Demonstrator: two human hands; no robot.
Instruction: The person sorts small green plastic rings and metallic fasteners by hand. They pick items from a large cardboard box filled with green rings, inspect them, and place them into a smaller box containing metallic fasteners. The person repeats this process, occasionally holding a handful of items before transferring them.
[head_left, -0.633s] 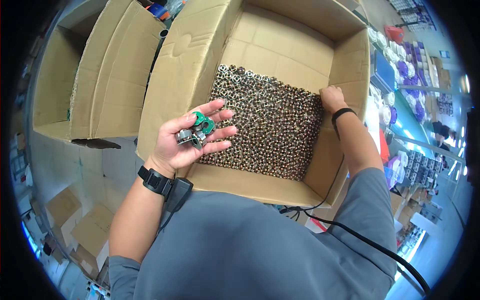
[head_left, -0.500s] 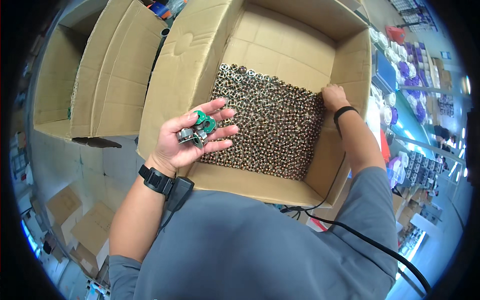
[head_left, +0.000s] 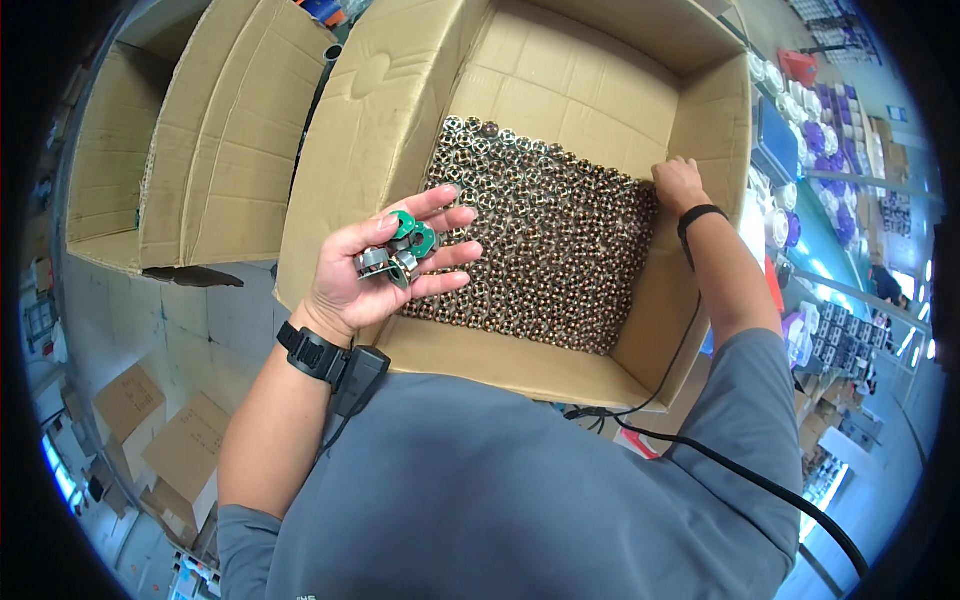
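My left hand (head_left: 345,275) is palm up, its fingers spread, with several small motor stators (head_left: 400,250) resting on the palm and finger bases. They look like metal rings with green circuit boards. Beneath the fingertips lies a packed layer of similar round stators (head_left: 545,245), metal and copper-coloured, in tight rows inside a large cardboard box (head_left: 565,55). At the layer's far right corner, beside the box's right wall, is my right hand (head_left: 680,185). Its fingers curl downward over the end of the rows; whatever they pinch is hidden.
Another open cardboard box (head_left: 225,140) stands to the left. A black cable (head_left: 740,470) runs along my right side. Smaller cartons (head_left: 190,445) lie at the lower left. White and purple rolls (head_left: 790,110) sit on a bench at the right.
The view has shifted slightly. My right hand stays at the far right corner with its knuckles a little more raised. The left hand still holds the stators, which have tilted slightly.
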